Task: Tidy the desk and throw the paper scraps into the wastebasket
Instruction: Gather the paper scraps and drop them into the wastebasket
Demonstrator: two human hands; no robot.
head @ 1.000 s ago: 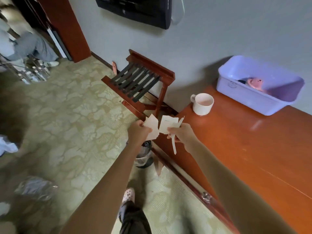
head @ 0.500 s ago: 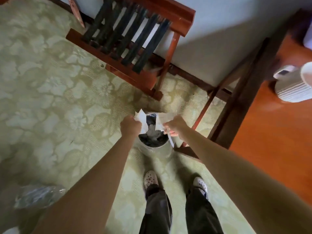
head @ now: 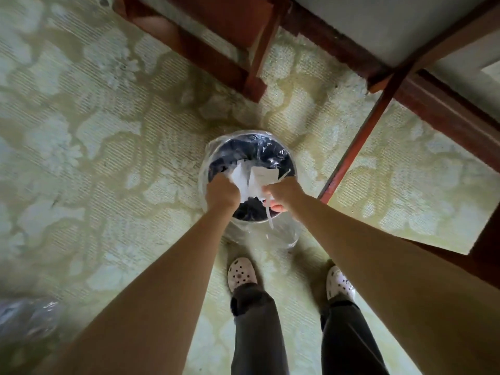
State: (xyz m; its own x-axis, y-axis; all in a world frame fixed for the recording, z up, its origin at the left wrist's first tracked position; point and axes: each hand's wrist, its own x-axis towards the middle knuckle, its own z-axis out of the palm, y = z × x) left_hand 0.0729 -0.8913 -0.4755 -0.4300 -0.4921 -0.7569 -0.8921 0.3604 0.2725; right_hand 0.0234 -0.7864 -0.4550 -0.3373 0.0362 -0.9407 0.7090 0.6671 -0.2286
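Observation:
A round wastebasket (head: pixel 273 147) with a clear plastic liner and a dark inside stands on the carpet right below me. Both hands hover over its mouth. My left hand (head: pixel 221 193) is closed on white paper scraps (head: pixel 240 175). My right hand (head: pixel 284 194) grips another white scrap (head: pixel 263 176) and a thin paper strip (head: pixel 269 217) that dangles over the near rim. The scraps from the two hands touch above the opening.
A folding wooden rack's legs (head: pixel 251 63) stand just beyond the basket. The desk's leg and brace (head: pixel 359 139) run along the right. My two feet in white clogs (head: pixel 241 273) stand behind the basket. A crumpled plastic bag (head: pixel 27 318) lies at lower left on the floral carpet.
The view has tilted from the desk top down to the floor. Both hands carried the scraps from beside the desk edge to directly over the wastebasket's mouth and lowered.

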